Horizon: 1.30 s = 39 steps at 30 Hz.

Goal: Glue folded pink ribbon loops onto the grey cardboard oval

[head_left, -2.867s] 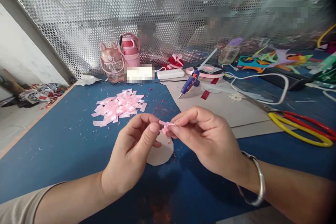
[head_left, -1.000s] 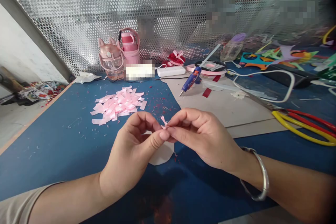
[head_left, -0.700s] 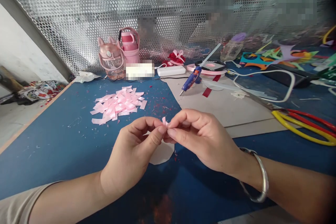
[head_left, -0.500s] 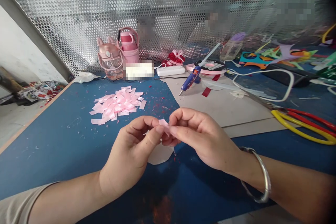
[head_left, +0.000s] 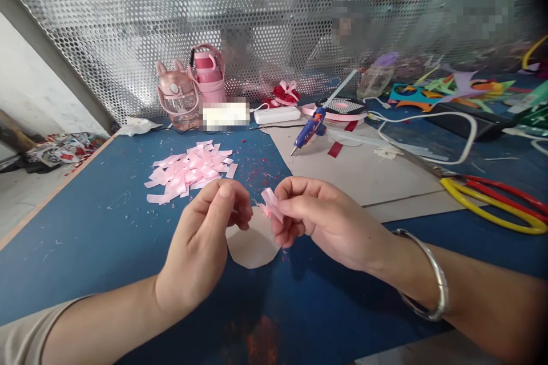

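Observation:
Between the thumb and fingers of my right hand (head_left: 319,214) is a short pink ribbon piece (head_left: 270,201), pinched with its end sticking up. My left hand (head_left: 205,228) is apart from the ribbon, its fingers curled in and the thumb resting against the forefinger, with nothing visible in it. A pale, roughly round cardboard disc (head_left: 253,242) lies on the table below and between both hands; my fingers hide part of it. Farther back on the left is a loose pile of cut pink ribbon pieces (head_left: 192,168).
A blue glue gun (head_left: 310,130) rests on grey cardboard (head_left: 355,177). Scissors (head_left: 492,199) with yellow and red handles lie at right. Pink bottles (head_left: 209,77), a white power strip (head_left: 277,115) and a ribbon roll (head_left: 340,108) stand along the perforated metal screen (head_left: 274,11).
My left hand has let go of the pink ribbon piece and moved slightly left. The ribbon stays in my right hand, and more of the disc shows.

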Available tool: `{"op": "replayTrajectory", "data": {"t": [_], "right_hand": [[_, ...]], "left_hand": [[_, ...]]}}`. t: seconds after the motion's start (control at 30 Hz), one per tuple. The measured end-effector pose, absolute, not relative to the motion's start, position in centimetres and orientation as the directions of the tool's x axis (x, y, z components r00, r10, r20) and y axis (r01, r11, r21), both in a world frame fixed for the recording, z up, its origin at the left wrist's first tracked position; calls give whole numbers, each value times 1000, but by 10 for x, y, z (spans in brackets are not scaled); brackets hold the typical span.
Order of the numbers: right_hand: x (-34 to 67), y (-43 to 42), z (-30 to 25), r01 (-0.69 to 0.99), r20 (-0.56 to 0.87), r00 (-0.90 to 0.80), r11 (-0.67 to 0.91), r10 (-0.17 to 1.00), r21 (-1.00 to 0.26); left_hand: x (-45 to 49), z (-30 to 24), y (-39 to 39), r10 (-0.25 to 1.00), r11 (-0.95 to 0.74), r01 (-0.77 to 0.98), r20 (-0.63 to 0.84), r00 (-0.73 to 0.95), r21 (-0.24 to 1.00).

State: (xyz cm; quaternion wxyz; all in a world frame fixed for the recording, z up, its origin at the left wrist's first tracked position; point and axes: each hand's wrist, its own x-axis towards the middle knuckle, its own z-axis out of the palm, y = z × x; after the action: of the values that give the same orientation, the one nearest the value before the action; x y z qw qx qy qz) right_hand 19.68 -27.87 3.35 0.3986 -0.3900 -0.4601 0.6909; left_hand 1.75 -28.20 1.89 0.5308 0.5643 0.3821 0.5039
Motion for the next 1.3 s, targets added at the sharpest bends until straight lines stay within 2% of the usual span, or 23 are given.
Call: {"op": "replayTrajectory", "data": {"t": [0.17,0.37,0.5,0.63,0.73,0.83,1.03,1.17,1.3], "right_hand": [[203,-277,36,-89,-46,-343,-81,938,-993],[203,-279,36,-30,-77,-397,-97,915,-995],[204,-282,38,20,-34,-424,-28,905,-999],[205,-286,42,192,65,-403,154,913,-969],[207,-287,42,306,206,-400,342,893,-888],[208,-287,40,343,281,-401,427,872,-837],[210,-284,41,272,265,-318,356,910,-894],[211,-283,41,216,222,-342,307,913,-927],[210,-283,41,236,206,-370,306,906,-922]], "left_hand": [[14,17,-270,980,-128,-48,134,145,991],[11,27,-283,931,-170,-9,164,325,985],[14,32,-289,924,-15,11,10,383,1000],[15,32,-285,959,88,-69,-66,276,994],[16,33,-283,926,137,-45,-111,362,990],[19,34,-284,908,137,-17,-119,402,990],[23,30,-287,923,92,-68,-59,381,993],[20,31,-287,910,83,-153,-12,415,985],[18,32,-287,934,31,-98,6,358,995]]}}
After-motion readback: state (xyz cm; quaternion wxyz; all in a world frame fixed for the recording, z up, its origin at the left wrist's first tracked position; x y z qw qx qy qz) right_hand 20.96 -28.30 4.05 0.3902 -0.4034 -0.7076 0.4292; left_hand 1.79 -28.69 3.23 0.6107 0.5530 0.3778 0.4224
